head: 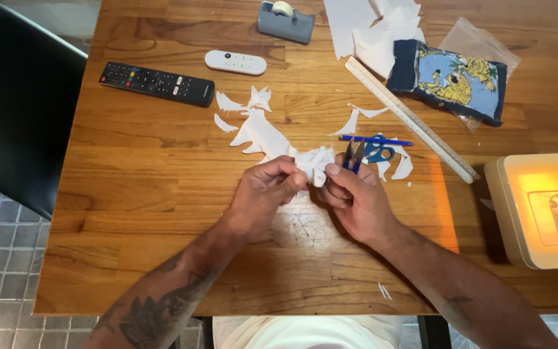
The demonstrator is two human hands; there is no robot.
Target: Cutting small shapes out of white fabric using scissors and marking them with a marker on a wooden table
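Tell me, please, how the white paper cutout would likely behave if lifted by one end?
The white paper cutout looks thin and flat, so it would probably droop and weigh next to nothing. Its narrow points and slim neck seem easy to tear or crease. The left hand and right hand already pinch one end, which looks crumpled.

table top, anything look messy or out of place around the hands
Yes: white paper offcuts lie scattered across the wooden table, with one stray sliver near the front edge. The left hand and right hand hold a cut white paper shape that trails away onto the table. Nothing looks spilled or broken.
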